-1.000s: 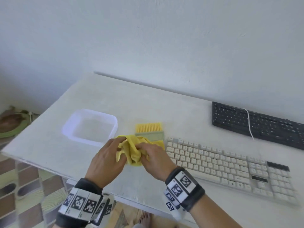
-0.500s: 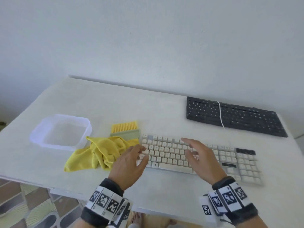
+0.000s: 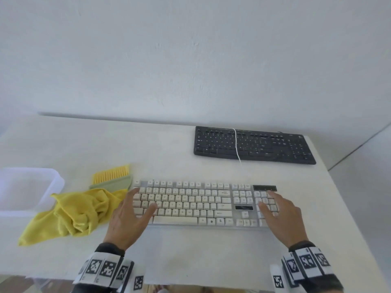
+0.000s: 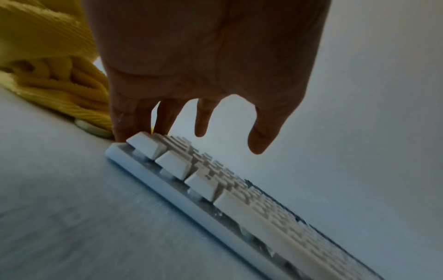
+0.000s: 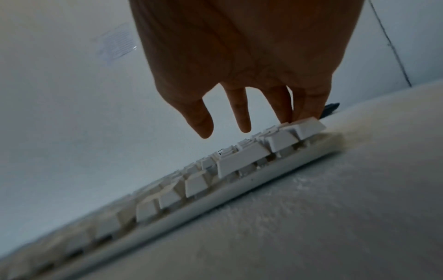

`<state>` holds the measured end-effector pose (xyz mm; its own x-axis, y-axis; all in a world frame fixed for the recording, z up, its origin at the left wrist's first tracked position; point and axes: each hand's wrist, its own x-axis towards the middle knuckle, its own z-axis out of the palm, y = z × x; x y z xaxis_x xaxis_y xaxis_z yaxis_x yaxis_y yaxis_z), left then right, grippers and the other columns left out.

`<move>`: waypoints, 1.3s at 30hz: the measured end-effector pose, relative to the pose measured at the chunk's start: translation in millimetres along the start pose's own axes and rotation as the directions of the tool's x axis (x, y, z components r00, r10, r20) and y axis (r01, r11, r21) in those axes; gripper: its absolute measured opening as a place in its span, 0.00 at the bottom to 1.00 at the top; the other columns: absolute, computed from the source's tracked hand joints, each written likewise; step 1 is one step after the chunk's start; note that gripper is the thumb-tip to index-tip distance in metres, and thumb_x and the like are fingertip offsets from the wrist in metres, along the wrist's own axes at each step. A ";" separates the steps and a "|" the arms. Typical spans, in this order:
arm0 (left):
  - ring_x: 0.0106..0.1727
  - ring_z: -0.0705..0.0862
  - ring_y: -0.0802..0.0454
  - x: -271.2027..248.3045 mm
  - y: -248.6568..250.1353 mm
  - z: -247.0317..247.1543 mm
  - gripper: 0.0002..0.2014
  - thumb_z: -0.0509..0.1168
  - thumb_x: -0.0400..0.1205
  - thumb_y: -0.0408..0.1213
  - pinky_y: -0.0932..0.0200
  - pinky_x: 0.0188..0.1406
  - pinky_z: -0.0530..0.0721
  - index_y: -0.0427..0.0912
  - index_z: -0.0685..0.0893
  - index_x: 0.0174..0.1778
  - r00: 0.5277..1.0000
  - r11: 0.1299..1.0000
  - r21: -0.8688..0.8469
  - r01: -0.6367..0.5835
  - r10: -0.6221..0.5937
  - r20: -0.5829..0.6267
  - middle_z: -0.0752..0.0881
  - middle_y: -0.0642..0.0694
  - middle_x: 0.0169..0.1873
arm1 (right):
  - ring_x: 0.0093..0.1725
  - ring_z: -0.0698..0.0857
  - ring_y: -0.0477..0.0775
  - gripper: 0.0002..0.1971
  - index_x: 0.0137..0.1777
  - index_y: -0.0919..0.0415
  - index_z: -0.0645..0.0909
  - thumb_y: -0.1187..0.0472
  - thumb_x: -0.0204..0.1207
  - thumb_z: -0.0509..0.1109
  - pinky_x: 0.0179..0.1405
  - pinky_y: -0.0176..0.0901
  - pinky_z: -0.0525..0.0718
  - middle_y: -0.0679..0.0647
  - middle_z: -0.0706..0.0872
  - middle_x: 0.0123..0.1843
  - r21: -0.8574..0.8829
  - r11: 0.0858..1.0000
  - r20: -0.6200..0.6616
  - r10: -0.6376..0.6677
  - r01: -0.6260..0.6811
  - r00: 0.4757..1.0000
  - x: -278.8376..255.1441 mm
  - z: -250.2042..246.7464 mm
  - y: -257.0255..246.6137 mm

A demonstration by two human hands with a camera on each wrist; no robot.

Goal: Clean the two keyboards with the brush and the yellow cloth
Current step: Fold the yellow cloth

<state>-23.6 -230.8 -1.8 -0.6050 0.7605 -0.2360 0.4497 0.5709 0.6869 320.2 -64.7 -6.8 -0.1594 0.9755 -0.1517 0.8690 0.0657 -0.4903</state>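
A long white keyboard with cream plastic keycaps (image 3: 196, 205) lies flat on the pale white table (image 3: 190, 254), its long side running from nine to three o'clock in the head view. The left hand (image 3: 129, 218) is over its nine o'clock end, grip wide, fingers straight and spread, holding nothing; in the left wrist view the outer fingertips (image 4: 127, 130) touch the corner keys at that end of the white keyboard (image 4: 215, 191) while the thumb hangs clear above the keys. The right hand (image 3: 281, 216) is over the three o'clock end, above the number pad, its grip also wide and holding nothing; the right wrist view shows its outer fingertips (image 5: 304, 113) resting on the end keys of the white keyboard (image 5: 239, 163), the thumb and forefinger raised off them.

At nine o'clock of the white keyboard, just beside its end, a crumpled yellow microfibre cloth (image 3: 74, 214) lies loose on the table, apart from both hands. A small brush with yellow bristles and a pale green plastic body (image 3: 114, 178) lies at the cloth's twelve o'clock edge, the cloth overlapping its body. Further towards nine o'clock sits a translucent white plastic tub (image 3: 31, 191), the cloth reaching its side.

A flat black plastic keyboard (image 3: 264, 145) lies at one o'clock of the white one, well apart from it, near the wall, with a thin white cable (image 3: 236, 144) draped across its keys
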 end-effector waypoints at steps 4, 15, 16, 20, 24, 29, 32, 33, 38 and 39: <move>0.79 0.75 0.42 -10.4 8.0 -14.7 0.35 0.72 0.80 0.64 0.43 0.71 0.74 0.54 0.72 0.80 1.000 0.995 -0.097 0.002 -0.002 -0.005 0.79 0.47 0.76 | 0.72 0.71 0.58 0.16 0.63 0.34 0.76 0.50 0.78 0.70 0.75 0.58 0.66 0.55 0.79 0.71 0.247 0.969 -0.006 0.016 -0.014 1.000 0.6 -19.7 -6.2; 0.63 0.86 0.56 53.3 42.0 -138.2 0.38 0.68 0.66 0.72 0.55 0.56 0.78 0.60 0.80 0.71 0.981 0.920 -0.378 -0.103 0.033 -0.189 0.88 0.51 0.64 | 0.68 0.77 0.54 0.13 0.56 0.27 0.80 0.47 0.75 0.71 0.70 0.62 0.75 0.46 0.81 0.64 0.458 0.851 -0.195 -0.184 0.255 0.963 54.1 -57.5 -127.6; 0.65 0.85 0.52 73.0 41.8 -150.4 0.38 0.68 0.67 0.71 0.53 0.59 0.77 0.58 0.80 0.72 0.980 0.925 -0.363 -0.109 0.038 -0.196 0.87 0.48 0.66 | 0.67 0.77 0.54 0.13 0.57 0.29 0.81 0.43 0.72 0.69 0.70 0.61 0.76 0.47 0.82 0.65 0.450 0.851 -0.202 -0.198 0.270 0.959 67.5 -50.9 -143.2; 0.67 0.76 0.48 159.3 33.2 -185.3 0.30 0.70 0.83 0.60 0.47 0.65 0.72 0.48 0.79 0.77 0.990 0.954 -0.295 -0.060 0.019 -0.141 0.80 0.40 0.76 | 0.64 0.79 0.53 0.15 0.56 0.27 0.79 0.37 0.68 0.65 0.68 0.65 0.78 0.50 0.83 0.66 0.386 0.878 -0.162 -0.238 0.283 0.958 126.8 -6.5 -201.5; 0.77 0.75 0.38 232.2 10.9 -203.4 0.31 0.70 0.84 0.58 0.42 0.71 0.72 0.45 0.76 0.79 0.997 0.985 -0.159 0.061 -0.069 -0.043 0.75 0.38 0.81 | 0.63 0.83 0.56 0.12 0.57 0.37 0.83 0.49 0.74 0.69 0.70 0.61 0.77 0.53 0.83 0.68 0.395 0.894 -0.032 -0.217 0.211 0.976 162.5 38.1 -247.3; 0.79 0.75 0.35 287.1 -20.0 -203.3 0.30 0.71 0.85 0.53 0.41 0.73 0.72 0.42 0.76 0.79 0.986 0.982 -0.087 0.170 -0.169 0.016 0.73 0.36 0.82 | 0.61 0.83 0.55 0.13 0.58 0.44 0.85 0.53 0.74 0.69 0.69 0.54 0.78 0.50 0.85 0.64 0.357 0.929 0.090 -0.138 0.098 0.986 178.5 80.3 -271.0; 0.78 0.75 0.35 305.2 -35.0 -197.7 0.30 0.72 0.84 0.53 0.42 0.73 0.72 0.42 0.76 0.79 0.976 0.975 -0.055 0.215 -0.213 0.045 0.74 0.35 0.81 | 0.60 0.83 0.59 0.13 0.52 0.38 0.84 0.47 0.68 0.67 0.68 0.59 0.78 0.52 0.86 0.63 0.332 0.942 0.117 -0.100 0.056 0.988 188.5 100.1 -273.4; 0.78 0.75 0.35 309.5 -39.7 -195.8 0.30 0.71 0.84 0.53 0.42 0.73 0.73 0.42 0.76 0.79 0.974 0.974 -0.049 0.223 -0.220 0.051 0.74 0.36 0.81 | 0.55 0.84 0.58 0.12 0.53 0.39 0.84 0.49 0.70 0.67 0.66 0.57 0.80 0.53 0.87 0.61 0.323 0.946 0.122 -0.078 0.035 0.989 189.0 103.7 -275.0; 0.77 0.78 0.34 318.0 -49.9 -188.8 0.32 0.70 0.84 0.57 0.42 0.73 0.75 0.43 0.75 0.80 0.966 0.966 -0.006 0.259 -0.259 0.026 0.78 0.36 0.79 | 0.51 0.86 0.56 0.13 0.59 0.49 0.85 0.56 0.76 0.68 0.65 0.51 0.80 0.52 0.87 0.60 0.246 0.969 0.113 -0.067 0.038 0.991 189.0 111.8 -271.6; 0.77 0.77 0.34 318.5 -48.4 -188.8 0.33 0.70 0.84 0.56 0.43 0.73 0.74 0.42 0.74 0.81 0.965 0.965 0.011 0.261 -0.261 0.025 0.78 0.35 0.78 | 0.55 0.84 0.57 0.13 0.61 0.50 0.85 0.57 0.77 0.67 0.66 0.49 0.78 0.52 0.85 0.63 0.221 0.974 0.119 -0.080 0.053 0.990 186.9 110.0 -272.2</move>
<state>-362.1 -74.6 19.5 -0.6844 0.5930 -0.4243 0.2836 0.7526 0.5943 2.3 76.7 4.0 -0.2833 0.9351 -0.2129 0.7347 0.0690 -0.6748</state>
